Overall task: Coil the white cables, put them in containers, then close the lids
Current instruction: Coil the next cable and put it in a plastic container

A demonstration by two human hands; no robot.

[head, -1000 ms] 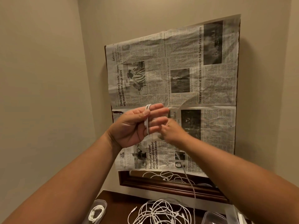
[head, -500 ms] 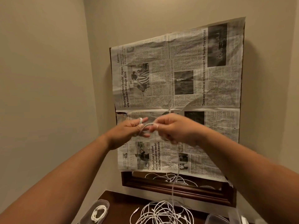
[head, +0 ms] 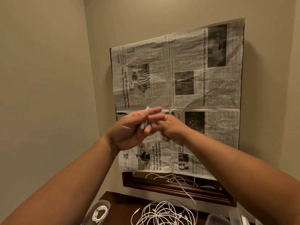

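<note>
Head view: we are winding one white cable (head: pixel 145 123) in loops round the straight fingers of the left hand (head: pixel 129 132), thumb pinning them, raised before the newspaper (head: pixel 214 88). Right hand (head: pixel 172 129), blurred, is pinching the loose run that is hanging to the pile (head: pixel 164 213) on the table (head: pixel 123 199). Judgement: we are aiming for even tension, loops side by side, tail untangled.

Forearms raised; left hand (head: pixel 129 129), fingers extended, thumb pinning white cable (head: pixel 145 123); right hand (head: pixel 172 129), fingers curled on it, alongside.
</note>
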